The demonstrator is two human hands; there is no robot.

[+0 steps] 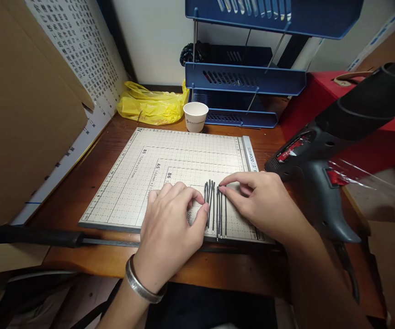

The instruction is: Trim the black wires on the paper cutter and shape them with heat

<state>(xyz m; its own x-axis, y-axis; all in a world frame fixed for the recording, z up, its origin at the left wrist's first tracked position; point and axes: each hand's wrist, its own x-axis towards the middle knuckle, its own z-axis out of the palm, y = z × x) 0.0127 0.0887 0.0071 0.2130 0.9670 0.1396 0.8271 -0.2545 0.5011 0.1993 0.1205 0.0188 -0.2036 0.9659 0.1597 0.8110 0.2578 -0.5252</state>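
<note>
Several thin black wires [213, 210] lie side by side, roughly parallel, on the gridded paper cutter board [125, 183]. Their lower ends show small pale, metallic-looking tips. My left hand [173, 219], wearing a metal bangle [139, 285], has thumb and index finger pinched at the leftmost wire, partway along it. From the other side, my right hand [262, 196] closes thumb and index finger on the upper end of a wire in the right part of the row. My fingertips partly hide the wires where they touch.
A grey-black heat gun [324, 183] stands on the right beside a red box [355, 119]. The cutter's black handle [46, 235] extends left along the front edge. Behind are a paper cup [195, 118], yellow plastic bag [152, 105] and blue tray rack [245, 80]. Cardboard [22, 114] rises at left.
</note>
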